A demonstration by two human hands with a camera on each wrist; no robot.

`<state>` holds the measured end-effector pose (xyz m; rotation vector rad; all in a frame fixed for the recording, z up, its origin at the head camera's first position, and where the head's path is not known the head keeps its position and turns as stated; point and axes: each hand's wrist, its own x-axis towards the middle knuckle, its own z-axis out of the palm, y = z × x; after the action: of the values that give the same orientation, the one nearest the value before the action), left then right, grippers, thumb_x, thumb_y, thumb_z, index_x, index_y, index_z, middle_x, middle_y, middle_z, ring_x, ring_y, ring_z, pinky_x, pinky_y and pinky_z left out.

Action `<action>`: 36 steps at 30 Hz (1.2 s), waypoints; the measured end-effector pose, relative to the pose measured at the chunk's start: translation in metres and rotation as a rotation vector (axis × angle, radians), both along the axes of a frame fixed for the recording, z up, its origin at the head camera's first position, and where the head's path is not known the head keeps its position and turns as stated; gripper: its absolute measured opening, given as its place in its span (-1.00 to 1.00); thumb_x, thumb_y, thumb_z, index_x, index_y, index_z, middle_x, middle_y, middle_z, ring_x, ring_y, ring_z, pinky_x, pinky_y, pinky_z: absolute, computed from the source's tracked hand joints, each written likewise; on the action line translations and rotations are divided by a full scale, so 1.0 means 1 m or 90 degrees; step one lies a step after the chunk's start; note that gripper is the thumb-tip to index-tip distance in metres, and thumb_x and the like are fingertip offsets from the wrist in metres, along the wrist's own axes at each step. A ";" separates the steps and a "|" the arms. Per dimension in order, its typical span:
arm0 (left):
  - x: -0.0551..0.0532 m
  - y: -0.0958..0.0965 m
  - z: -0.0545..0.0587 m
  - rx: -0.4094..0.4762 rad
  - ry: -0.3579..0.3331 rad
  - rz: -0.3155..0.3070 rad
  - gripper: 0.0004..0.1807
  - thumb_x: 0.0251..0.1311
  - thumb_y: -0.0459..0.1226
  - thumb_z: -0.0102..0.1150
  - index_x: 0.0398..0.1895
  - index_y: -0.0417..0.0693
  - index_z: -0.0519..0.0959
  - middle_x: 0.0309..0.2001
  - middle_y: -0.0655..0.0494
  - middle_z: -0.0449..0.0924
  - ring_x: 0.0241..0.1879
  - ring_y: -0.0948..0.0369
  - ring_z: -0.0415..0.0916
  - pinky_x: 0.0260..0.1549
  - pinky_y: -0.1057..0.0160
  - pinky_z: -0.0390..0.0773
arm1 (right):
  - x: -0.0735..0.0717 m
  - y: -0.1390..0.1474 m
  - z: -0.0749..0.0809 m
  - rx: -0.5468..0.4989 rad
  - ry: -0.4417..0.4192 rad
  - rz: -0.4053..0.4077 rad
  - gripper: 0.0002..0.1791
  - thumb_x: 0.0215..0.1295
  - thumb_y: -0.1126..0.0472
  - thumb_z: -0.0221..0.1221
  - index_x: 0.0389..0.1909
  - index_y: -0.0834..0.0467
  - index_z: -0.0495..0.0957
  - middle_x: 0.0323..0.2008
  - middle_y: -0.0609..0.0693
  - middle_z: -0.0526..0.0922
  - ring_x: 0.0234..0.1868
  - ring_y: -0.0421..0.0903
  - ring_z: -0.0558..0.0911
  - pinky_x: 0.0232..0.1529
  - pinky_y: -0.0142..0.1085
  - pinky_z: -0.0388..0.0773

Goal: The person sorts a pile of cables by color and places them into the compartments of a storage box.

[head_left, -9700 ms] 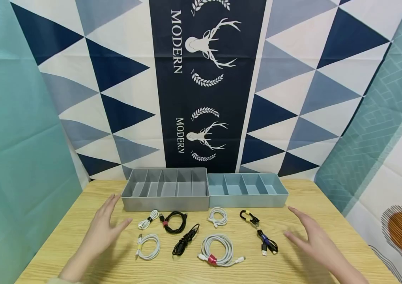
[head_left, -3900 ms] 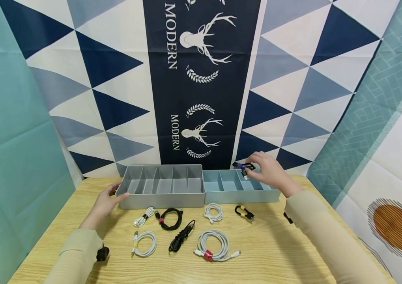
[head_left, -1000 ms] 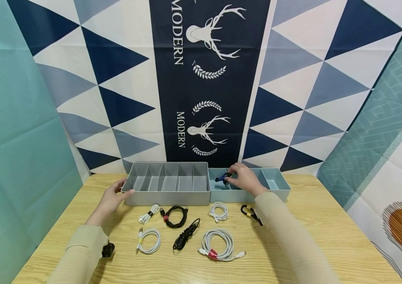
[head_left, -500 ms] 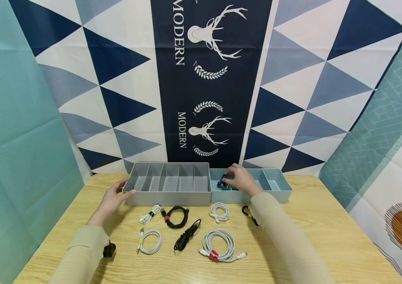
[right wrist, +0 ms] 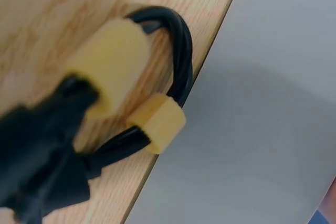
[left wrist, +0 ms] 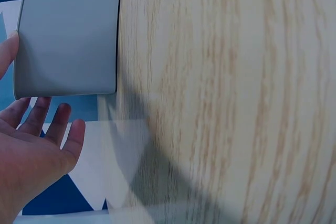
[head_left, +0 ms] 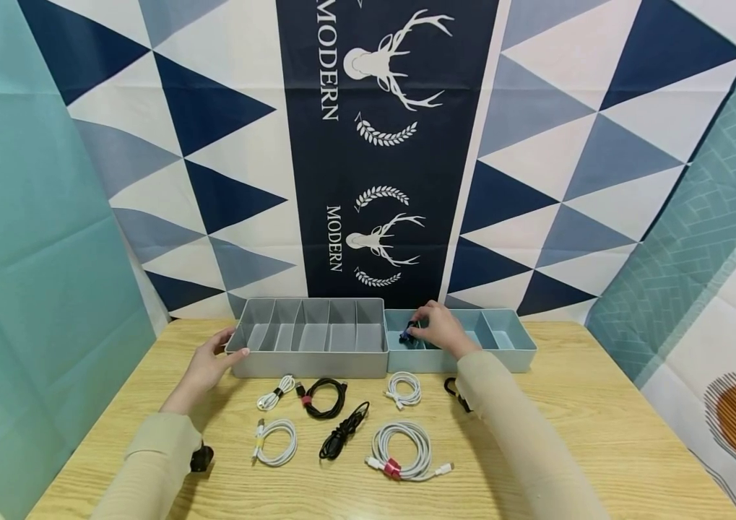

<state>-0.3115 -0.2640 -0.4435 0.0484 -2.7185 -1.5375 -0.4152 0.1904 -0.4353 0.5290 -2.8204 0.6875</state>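
In the head view my right hand [head_left: 442, 328] reaches into the leftmost compartment of the blue divided box [head_left: 465, 361]. Its fingertips pinch a bundled black USB cable [head_left: 407, 334] with a blue tie, partly hidden by the hand and low in the compartment. My left hand [head_left: 208, 361] rests at the left end of the grey divided box [head_left: 309, 365], thumb on the front rim. In the left wrist view the fingers lie relaxed and spread by the end wall. A short black cable with yellow bands [right wrist: 157, 121] lies on the table under the right forearm.
Several coiled cables lie before the boxes: white with black tie [head_left: 275, 393], black with red tie [head_left: 323, 399], small white [head_left: 403, 390], white with yellow tie [head_left: 276, 442], black bundle [head_left: 344, 431], large white with red tie [head_left: 401, 451]. Patterned cloth [head_left: 394, 144] hangs behind.
The right hand lifted the blue-tied cable from the table's right, carried it left over the blue box and lowered it into the leftmost compartment. The left hand came to the grey box and stayed.
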 end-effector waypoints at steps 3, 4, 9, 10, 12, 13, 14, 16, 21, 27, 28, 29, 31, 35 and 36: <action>0.000 0.000 -0.001 0.005 0.001 -0.002 -0.08 0.20 0.10 0.13 0.48 -0.11 -0.02 0.42 -0.24 0.04 0.36 -0.17 0.03 0.23 -0.14 0.22 | 0.001 0.001 0.001 -0.005 -0.003 0.006 -0.76 0.05 0.08 0.37 -0.29 0.10 0.65 -0.27 0.01 0.52 -0.26 -0.06 0.51 -0.17 -0.10 0.51; -0.001 0.000 -0.001 0.007 0.000 -0.001 -0.07 0.19 0.11 0.13 0.48 -0.10 -0.02 0.42 -0.24 0.04 0.37 -0.17 0.03 0.23 -0.14 0.22 | 0.002 0.001 0.002 -0.008 -0.002 0.010 -0.76 0.05 0.09 0.37 -0.28 0.11 0.65 -0.26 0.02 0.52 -0.25 -0.05 0.51 -0.17 -0.09 0.51; -0.001 -0.001 -0.003 0.009 -0.001 0.003 -0.07 0.19 0.11 0.13 0.48 -0.10 -0.03 0.42 -0.24 0.03 0.37 -0.17 0.02 0.24 -0.15 0.21 | 0.005 0.005 0.006 -0.022 0.012 0.027 -0.76 0.06 0.10 0.37 -0.29 0.12 0.65 -0.27 0.01 0.52 -0.23 -0.05 0.53 -0.17 -0.10 0.52; -0.001 -0.002 -0.003 0.009 -0.001 0.003 -0.07 0.19 0.11 0.13 0.48 -0.10 -0.03 0.42 -0.24 0.03 0.37 -0.17 0.02 0.24 -0.15 0.21 | 0.006 0.006 0.008 -0.025 0.017 0.032 -0.76 0.06 0.10 0.37 -0.29 0.12 0.64 -0.27 0.01 0.52 -0.24 -0.04 0.53 -0.17 -0.10 0.52; -0.001 -0.002 -0.003 0.008 0.001 0.003 -0.07 0.20 0.11 0.13 0.48 -0.11 -0.03 0.42 -0.25 0.03 0.37 -0.17 0.02 0.24 -0.16 0.20 | 0.008 0.008 0.013 -0.027 0.023 0.037 -0.75 0.06 0.09 0.37 -0.28 0.12 0.64 -0.27 0.02 0.53 -0.23 -0.03 0.54 -0.18 -0.09 0.52; -0.001 -0.002 -0.003 0.007 0.002 0.003 -0.06 0.19 0.12 0.13 0.48 -0.12 -0.03 0.42 -0.25 0.03 0.36 -0.17 0.03 0.24 -0.16 0.20 | 0.009 0.009 0.016 -0.028 0.025 0.039 -0.74 0.07 0.09 0.37 -0.27 0.13 0.64 -0.26 0.03 0.53 -0.22 -0.01 0.55 -0.17 -0.08 0.52; -0.001 -0.002 -0.003 0.008 0.002 0.004 -0.06 0.19 0.12 0.13 0.48 -0.11 -0.03 0.42 -0.25 0.03 0.36 -0.17 0.03 0.25 -0.16 0.19 | 0.010 0.009 0.018 -0.028 0.025 0.039 -0.74 0.07 0.09 0.37 -0.26 0.13 0.64 -0.26 0.03 0.53 -0.21 0.00 0.55 -0.16 -0.08 0.52; -0.001 -0.002 -0.002 0.006 0.002 0.005 -0.04 0.18 0.14 0.13 0.48 -0.11 -0.03 0.42 -0.25 0.03 0.36 -0.17 0.03 0.25 -0.16 0.19 | 0.013 0.011 0.024 -0.024 0.027 0.041 -0.72 0.07 0.09 0.36 -0.23 0.15 0.64 -0.24 0.05 0.54 -0.20 0.02 0.55 -0.15 -0.05 0.51; -0.002 -0.002 -0.002 0.000 0.000 0.006 -0.03 0.16 0.16 0.13 0.48 -0.11 -0.03 0.42 -0.25 0.03 0.36 -0.17 0.03 0.25 -0.15 0.19 | 0.014 0.016 0.035 -0.008 0.019 0.036 -0.72 0.10 0.08 0.34 -0.21 0.14 0.64 -0.23 0.05 0.56 -0.22 -0.01 0.53 -0.18 -0.10 0.51; -0.002 -0.003 -0.004 0.006 0.002 0.002 -0.06 0.19 0.11 0.14 0.48 -0.13 -0.03 0.41 -0.26 0.04 0.36 -0.18 0.04 0.24 -0.16 0.20 | 0.021 0.022 0.047 -0.009 0.018 0.035 -0.73 0.11 0.07 0.33 -0.21 0.12 0.63 -0.25 0.02 0.53 -0.25 -0.04 0.49 -0.22 -0.12 0.48; -0.002 -0.003 -0.004 0.008 0.003 0.002 -0.07 0.20 0.09 0.14 0.48 -0.13 -0.03 0.41 -0.26 0.05 0.36 -0.18 0.05 0.24 -0.16 0.20 | 0.023 0.023 0.050 -0.010 0.019 0.037 -0.73 0.12 0.08 0.33 -0.21 0.14 0.63 -0.24 0.04 0.54 -0.24 -0.02 0.48 -0.20 -0.10 0.48; -0.003 -0.002 -0.004 0.009 0.003 0.002 -0.09 0.22 0.07 0.14 0.48 -0.13 -0.03 0.41 -0.26 0.05 0.36 -0.17 0.05 0.24 -0.16 0.20 | 0.024 0.024 0.051 -0.009 0.021 0.038 -0.73 0.12 0.08 0.32 -0.21 0.15 0.62 -0.23 0.06 0.54 -0.22 -0.01 0.48 -0.18 -0.09 0.48; -0.003 -0.002 -0.004 0.012 0.002 0.004 -0.13 0.24 0.02 0.13 0.48 -0.12 -0.02 0.41 -0.25 0.05 0.36 -0.17 0.05 0.25 -0.16 0.19 | 0.027 0.027 0.055 -0.010 0.019 0.039 -0.71 0.13 0.09 0.32 -0.19 0.17 0.62 -0.21 0.09 0.54 -0.18 0.01 0.49 -0.12 -0.07 0.48; -0.003 -0.001 -0.005 0.011 -0.001 0.008 -0.17 0.27 -0.04 0.13 0.48 -0.12 -0.01 0.41 -0.25 0.05 0.36 -0.17 0.05 0.24 -0.15 0.20 | 0.033 0.031 0.060 -0.011 0.011 0.043 -0.69 0.15 0.11 0.31 -0.16 0.21 0.61 -0.19 0.14 0.54 -0.13 0.06 0.52 -0.06 -0.05 0.49; -0.003 -0.001 -0.005 0.009 -0.001 0.007 -0.17 0.27 -0.04 0.12 0.48 -0.13 -0.01 0.41 -0.26 0.05 0.35 -0.18 0.05 0.24 -0.16 0.21 | 0.035 0.032 0.061 -0.015 0.008 0.042 -0.70 0.15 0.11 0.30 -0.16 0.21 0.61 -0.20 0.13 0.54 -0.13 0.06 0.52 -0.05 -0.05 0.50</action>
<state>-0.3145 -0.2646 -0.4483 0.0635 -2.7040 -1.5547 -0.3805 0.2223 -0.3744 0.6233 -2.7909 0.7264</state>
